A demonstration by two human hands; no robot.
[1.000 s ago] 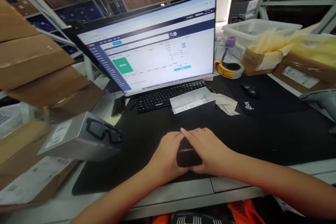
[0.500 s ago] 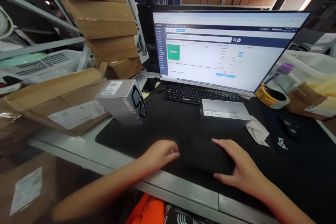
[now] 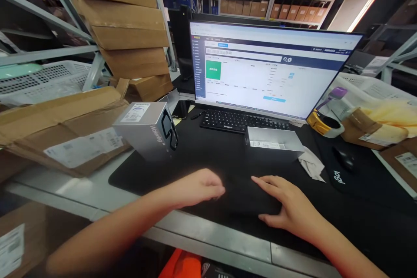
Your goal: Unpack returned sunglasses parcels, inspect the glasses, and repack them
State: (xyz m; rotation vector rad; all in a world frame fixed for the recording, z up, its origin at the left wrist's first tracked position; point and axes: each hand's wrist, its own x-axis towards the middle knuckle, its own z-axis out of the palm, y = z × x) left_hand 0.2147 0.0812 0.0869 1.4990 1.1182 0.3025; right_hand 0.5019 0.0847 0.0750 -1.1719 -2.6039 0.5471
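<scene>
A black box lies on the black desk mat and almost blends into it. My right hand grips its right end, thumb at the near side and fingers along the far side. At the left end of the box, my left hand has its fingers curled closed; whatever they pinch is hidden. Farther back on the mat, a silver-grey open carton lies with a white label inside. To the left stands a grey product box with a picture of black goggles on its side.
Behind the mat are a keyboard, a monitor and a phone. A cloth, a mouse and a yellow tape roll are on the right. Cardboard boxes pile up on the left.
The view has shifted slightly, so the desk things appear lower and farther left. My hands stay at the black box, with the right hand still around its right end.
</scene>
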